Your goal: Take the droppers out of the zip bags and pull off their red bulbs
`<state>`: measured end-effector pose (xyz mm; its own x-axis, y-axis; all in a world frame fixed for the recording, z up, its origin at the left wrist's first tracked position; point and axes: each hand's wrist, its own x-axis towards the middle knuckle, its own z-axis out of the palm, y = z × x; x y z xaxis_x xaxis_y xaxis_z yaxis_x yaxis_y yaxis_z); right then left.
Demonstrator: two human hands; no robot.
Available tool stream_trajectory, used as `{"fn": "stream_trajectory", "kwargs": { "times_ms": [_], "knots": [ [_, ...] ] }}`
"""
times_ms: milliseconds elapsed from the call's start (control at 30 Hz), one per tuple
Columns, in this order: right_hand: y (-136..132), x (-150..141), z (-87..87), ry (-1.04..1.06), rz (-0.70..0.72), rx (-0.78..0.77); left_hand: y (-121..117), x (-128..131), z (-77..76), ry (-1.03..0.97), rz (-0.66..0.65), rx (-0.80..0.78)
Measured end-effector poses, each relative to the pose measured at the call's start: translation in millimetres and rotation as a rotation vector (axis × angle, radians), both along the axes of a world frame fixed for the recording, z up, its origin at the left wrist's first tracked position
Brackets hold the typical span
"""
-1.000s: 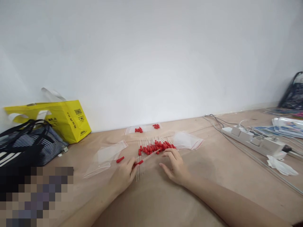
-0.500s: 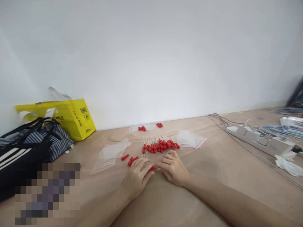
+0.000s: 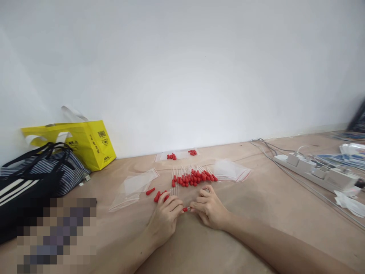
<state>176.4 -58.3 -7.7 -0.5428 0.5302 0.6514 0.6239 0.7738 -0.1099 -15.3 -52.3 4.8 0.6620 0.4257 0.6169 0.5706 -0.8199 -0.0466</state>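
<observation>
Between my hands, a red rubber dropper bulb [image 3: 185,209] meets the end of a clear glass tube [image 3: 188,209]. My left hand [image 3: 167,215] is closed on the bulb, most of which the fingers hide. With its fingers curled, my right hand [image 3: 210,208] pinches the tube; the rest of it is hidden. Just beyond my hands lies a pile of droppers [image 3: 194,178] with red bulbs towards me and glass tubes towards the wall. Loose red bulbs [image 3: 157,196] lie at my left fingers, beside several bare glass tubes [image 3: 174,190].
Clear zip bags [image 3: 134,184] lie to the left, more bags [image 3: 229,169] to the right. Another bag [image 3: 182,155] with red bulbs is by the wall. A power strip [image 3: 316,173] with cables stands right; a yellow bag [image 3: 85,140] and a black bag [image 3: 37,201] stand left.
My left fingers have closed round the red bulb, and my right fingers have come in to its open end with the glass tube. Bulb and tube now line up between my hands.
</observation>
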Motion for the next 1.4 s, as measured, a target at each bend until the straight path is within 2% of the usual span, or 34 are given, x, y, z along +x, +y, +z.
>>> {"fn": "stream_trajectory", "kwargs": {
  "times_ms": [367, 500, 600, 700, 833, 933, 1067, 1267, 1400],
  "knots": [
    [-1, 0, 0.4, 0.01, -0.002, -0.013, -2, -1, 1.0, -0.001, -0.013, 0.008],
    [2, 6, -3.9, 0.027, -0.036, -0.036, 0, -11, 0.7, -0.036, 0.015, -0.007],
    [4, 10, -7.1, 0.044, -0.101, -0.127, 7, -25, 3.9, -0.153, 0.121, -0.013],
    [4, 6, -9.2, 0.057, -0.118, -0.23, 21, -41, 8.2, -0.258, 0.29, -0.019],
    [7, -1, -12.7, 0.117, -0.111, -0.311, 42, -61, 6.2, -0.264, 0.503, -0.058],
    [11, -4, -16.6, 0.163, -0.118, -0.314, 51, -71, -0.5, -0.226, 0.577, -0.129],
    [19, -13, -20.7, 0.202, -0.112, -0.304, 55, -75, -5.6, -0.217, 0.576, -0.198],
    [28, -36, -17.0, 0.223, -0.142, -0.342, 58, -75, -7.8, -0.156, 0.501, -0.074],
    [28, -44, -11.4, 0.219, -0.099, -0.401, 59, -74, -11.7, -0.136, 0.451, -0.18]
  ]
}}
